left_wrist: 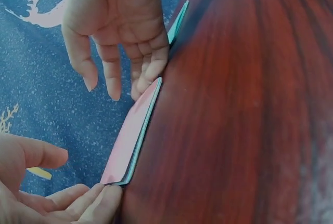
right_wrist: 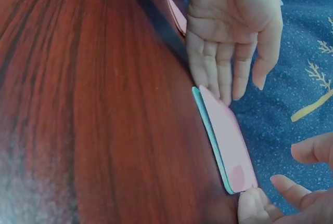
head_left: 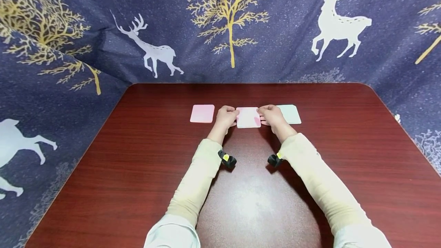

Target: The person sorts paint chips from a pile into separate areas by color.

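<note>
A small stack of square, round-cornered cards point(head_left: 249, 118) lies between my two hands, near the table's far edge. Its top card is pink and white, and a green layer point(right_wrist: 212, 141) shows beneath it. My left hand point(head_left: 226, 118) touches the stack's left side with its fingertips. From the right side, my right hand point(head_left: 273, 116) reaches the opposite edge, its fingers fairly straight. In the left wrist view, left-hand fingers point(left_wrist: 108, 200) meet the near corner of the stack. The right wrist view shows right-hand fingers point(right_wrist: 252, 203) at a corner too.
A pink square card pile point(head_left: 202, 113) lies left of my left hand. Pale green square cards point(head_left: 290, 114) lie beyond my right hand, partly hidden by it. The dark red wooden table point(head_left: 138, 156) meets a blue curtain point(head_left: 262, 49) patterned with deer and trees.
</note>
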{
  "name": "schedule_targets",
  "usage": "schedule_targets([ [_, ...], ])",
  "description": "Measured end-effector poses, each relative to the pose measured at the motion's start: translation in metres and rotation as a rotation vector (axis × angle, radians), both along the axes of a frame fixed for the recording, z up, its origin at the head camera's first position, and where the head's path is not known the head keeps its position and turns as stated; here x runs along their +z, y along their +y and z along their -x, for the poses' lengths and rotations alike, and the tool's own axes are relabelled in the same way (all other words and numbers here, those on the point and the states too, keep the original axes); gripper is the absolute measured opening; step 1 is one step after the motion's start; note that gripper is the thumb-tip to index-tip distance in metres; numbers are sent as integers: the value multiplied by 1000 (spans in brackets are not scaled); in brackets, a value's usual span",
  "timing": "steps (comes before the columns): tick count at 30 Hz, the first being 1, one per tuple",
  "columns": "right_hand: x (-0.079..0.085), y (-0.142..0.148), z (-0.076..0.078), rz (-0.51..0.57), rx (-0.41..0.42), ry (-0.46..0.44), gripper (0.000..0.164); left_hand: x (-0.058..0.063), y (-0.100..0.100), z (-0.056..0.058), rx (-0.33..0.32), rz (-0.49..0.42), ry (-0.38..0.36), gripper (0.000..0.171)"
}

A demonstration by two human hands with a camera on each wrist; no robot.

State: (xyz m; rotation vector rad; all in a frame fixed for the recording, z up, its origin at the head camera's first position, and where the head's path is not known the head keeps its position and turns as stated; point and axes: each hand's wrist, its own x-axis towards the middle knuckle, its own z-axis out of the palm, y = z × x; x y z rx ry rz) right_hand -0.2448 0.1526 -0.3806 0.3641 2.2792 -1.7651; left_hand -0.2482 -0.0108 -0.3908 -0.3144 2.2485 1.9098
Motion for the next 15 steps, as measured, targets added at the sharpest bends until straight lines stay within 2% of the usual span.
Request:
schedule_targets([
  [8,-4,-1,-2,-19,-29,57,34,-1,3,-1,12,48,57,34],
  [15,-6,-2,-2,49,-86,64,33,-4,2,-2,29,53,81,33],
])
